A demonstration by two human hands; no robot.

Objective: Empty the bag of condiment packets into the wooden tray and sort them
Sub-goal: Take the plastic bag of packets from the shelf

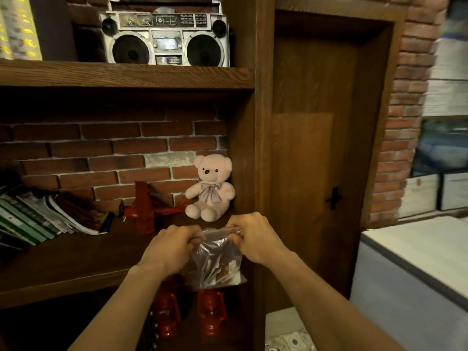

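Both forearms reach up from the bottom edge toward a clear bag (215,259) held in the air in front of a wooden shelf (76,262). Left hand (172,247) grips the bag's top left corner, fingers curled round the sealed rim; right hand (253,236) pinches the top right corner the same way, so the rim is stretched between them. Packets (222,273), white and brownish, lie bunched in the bag's bottom, which hangs below the hands. On the shelf behind sits a pink teddy bear (211,188) against the upright, with a red toy plane (149,209) just beside it to the left and a slanted row of magazines (43,219) farther left. Two red lanterns (211,312) stand on the level below the bag. A boombox (164,34) rests on the top shelf. To the right is a dark wooden door (316,148).
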